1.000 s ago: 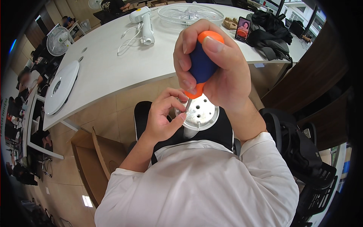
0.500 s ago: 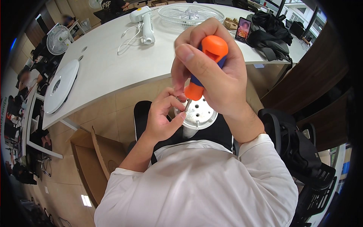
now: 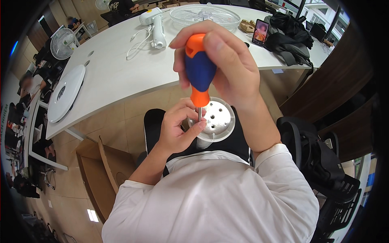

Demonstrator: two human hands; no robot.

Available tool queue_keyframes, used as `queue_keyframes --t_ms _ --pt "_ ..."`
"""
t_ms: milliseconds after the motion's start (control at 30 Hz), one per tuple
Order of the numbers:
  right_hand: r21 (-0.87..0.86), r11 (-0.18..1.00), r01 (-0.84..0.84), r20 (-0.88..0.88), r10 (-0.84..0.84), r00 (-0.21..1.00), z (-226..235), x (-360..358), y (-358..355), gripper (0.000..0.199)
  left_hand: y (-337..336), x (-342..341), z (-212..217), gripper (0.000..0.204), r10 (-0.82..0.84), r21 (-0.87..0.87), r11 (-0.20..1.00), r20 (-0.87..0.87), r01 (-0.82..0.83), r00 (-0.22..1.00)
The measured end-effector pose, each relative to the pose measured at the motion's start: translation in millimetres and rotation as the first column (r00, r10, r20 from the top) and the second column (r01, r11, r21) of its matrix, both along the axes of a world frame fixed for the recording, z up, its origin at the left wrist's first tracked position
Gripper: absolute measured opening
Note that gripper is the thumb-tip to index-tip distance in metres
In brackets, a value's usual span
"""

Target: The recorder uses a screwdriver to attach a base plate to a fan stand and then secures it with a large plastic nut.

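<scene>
My right hand [image 3: 231, 67] grips a screwdriver [image 3: 199, 75] with a blue and orange handle, held upright, its metal shaft pointing down onto a round silver metal disc [image 3: 219, 119] with several holes. The disc sits on a grey cylinder in my lap. My left hand [image 3: 178, 127] pinches the disc's left rim, its fingertips right beside the screwdriver's tip. My white sleeves fill the lower part of the view.
A long white table [image 3: 117, 77] curves ahead, bearing a wire fan guard [image 3: 204, 14], a white fan motor part with cable [image 3: 156, 24], a phone [image 3: 260, 32] and a black bag [image 3: 289, 42]. A white round fan base [image 3: 65, 93] lies at left. An open cardboard box [image 3: 103, 170] stands at lower left, a black chair [image 3: 320, 162] at right.
My right hand has turned and shifted a little with the screwdriver, whose tip stays on the disc. My left hand keeps its hold on the disc's rim.
</scene>
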State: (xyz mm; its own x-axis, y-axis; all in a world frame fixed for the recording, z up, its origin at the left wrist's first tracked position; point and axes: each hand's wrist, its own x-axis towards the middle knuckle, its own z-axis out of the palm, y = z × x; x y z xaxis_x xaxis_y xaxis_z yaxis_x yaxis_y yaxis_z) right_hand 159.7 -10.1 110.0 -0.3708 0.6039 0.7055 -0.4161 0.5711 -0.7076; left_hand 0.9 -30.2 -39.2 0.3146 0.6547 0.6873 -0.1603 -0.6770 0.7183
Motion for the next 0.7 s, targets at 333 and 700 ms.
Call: queue_keyframes --t_ms 333,700 --pt "-0.097 0.95 -0.295 0.015 0.298 0.954 7.8 4.3 20.7 0.03 -1.9 1.9 -1.4 0.016 0.033 0.004 0.999 0.043 -0.034 0.999" --pt "0.207 0.975 -0.085 0.352 0.007 0.936 26.4 33.0 13.4 0.057 1.0 -2.3 -1.8 0.015 0.004 0.017 1.0 0.042 -0.004 0.999"
